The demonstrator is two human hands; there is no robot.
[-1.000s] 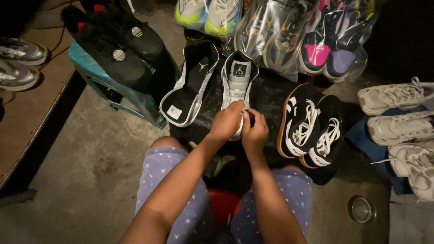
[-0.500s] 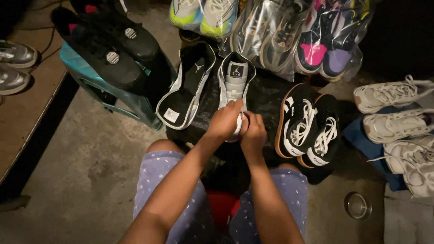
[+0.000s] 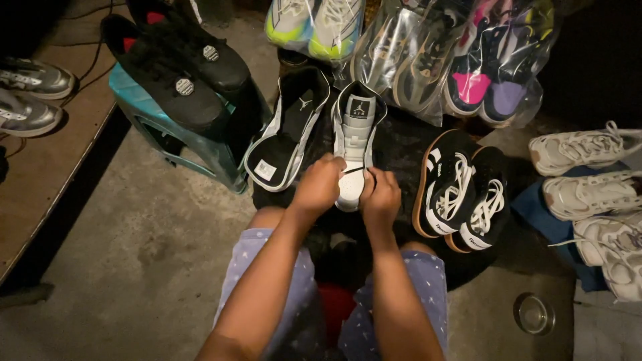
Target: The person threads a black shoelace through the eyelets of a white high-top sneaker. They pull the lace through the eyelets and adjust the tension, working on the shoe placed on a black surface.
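The left hand [image 3: 319,187] and the right hand [image 3: 381,198] are both closed on the toe end of a white and grey shoe [image 3: 354,137]; the shoe lies on a dark cloth [image 3: 401,144] on the floor, right in front of the person's knees. Its twin shoe [image 3: 287,130] lies just beside it on the left, open side up; a black pair with white laces [image 3: 465,194] sits near on the right. Black shoes [image 3: 180,67] rest on a blue stool [image 3: 180,144]; more shoes in clear bags [image 3: 461,57] lie behind.
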